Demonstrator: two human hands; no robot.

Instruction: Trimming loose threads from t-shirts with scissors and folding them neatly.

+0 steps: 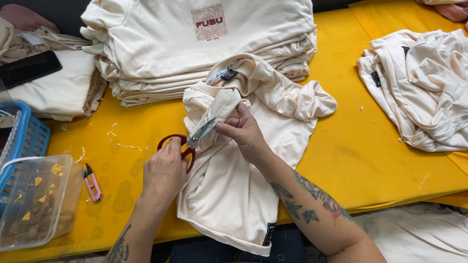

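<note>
A cream T-shirt (234, 185) lies crumpled on the yellow table (370, 146) in front of me. My left hand (163, 173) grips red-handled scissors (185, 143), whose blades point up and right into a fold of the shirt. My right hand (243, 131) pinches that fold of fabric beside the blades. The shirt's dark neck label (228, 74) shows near the collar, just above my hands.
A tall stack of folded cream shirts (195, 48) sits behind. A loose pile of cream shirts (419, 83) lies at right. At left are a clear plastic tub (39, 199), a blue basket (29, 139), pink thread snips (92, 184), a black phone (27, 68) and thread scraps.
</note>
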